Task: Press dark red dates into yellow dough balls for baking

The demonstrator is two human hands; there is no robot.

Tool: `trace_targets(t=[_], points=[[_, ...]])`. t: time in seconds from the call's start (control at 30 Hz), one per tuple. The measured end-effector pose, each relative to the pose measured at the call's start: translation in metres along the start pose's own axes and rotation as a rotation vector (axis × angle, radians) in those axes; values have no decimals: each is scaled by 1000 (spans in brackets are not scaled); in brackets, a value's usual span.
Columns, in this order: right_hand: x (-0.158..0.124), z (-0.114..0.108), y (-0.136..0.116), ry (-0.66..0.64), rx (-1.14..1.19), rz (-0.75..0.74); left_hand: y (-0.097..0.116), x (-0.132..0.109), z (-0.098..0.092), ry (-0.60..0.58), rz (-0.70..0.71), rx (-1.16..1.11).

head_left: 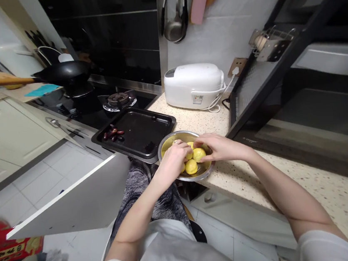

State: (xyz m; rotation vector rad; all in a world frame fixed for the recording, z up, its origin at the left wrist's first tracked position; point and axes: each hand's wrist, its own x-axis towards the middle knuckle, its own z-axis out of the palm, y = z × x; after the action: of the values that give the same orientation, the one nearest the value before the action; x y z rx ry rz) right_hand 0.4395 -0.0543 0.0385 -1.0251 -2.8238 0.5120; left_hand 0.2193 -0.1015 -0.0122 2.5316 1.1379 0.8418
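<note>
Speckled counter (239,181) carries, at its edge, the metal bowl (167,146) of yellow balls (191,167). I advise light fingertip contact (firm pressure could dent them). Both forearms (145,209) converge: left hand (177,157) curls downward, its grip hidden; right hand (215,146) arches around one ball, though whether it pinches I cannot tell.

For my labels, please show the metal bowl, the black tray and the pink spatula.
Metal bowl (168,143): head view, on its inner wall.
Black tray (138,130): head view, on its bottom.
Pink spatula (199,6): head view, on its blade.
</note>
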Motion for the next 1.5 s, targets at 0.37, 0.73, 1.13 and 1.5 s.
trace_targets(t=[0.37, 0.73, 1.13, 1.5], points=[[11, -2, 3, 311, 94, -16, -1, -24, -4, 211, 89, -174], [181, 3, 30, 108, -389, -94, -110, -74, -73, 463, -369, 184], [271, 33, 17, -52, -607, -3, -193, -61, -130, -87, -722, 606], [251, 25, 12, 5, -601, 28, -200, -52, -131, -176, -638, 641]])
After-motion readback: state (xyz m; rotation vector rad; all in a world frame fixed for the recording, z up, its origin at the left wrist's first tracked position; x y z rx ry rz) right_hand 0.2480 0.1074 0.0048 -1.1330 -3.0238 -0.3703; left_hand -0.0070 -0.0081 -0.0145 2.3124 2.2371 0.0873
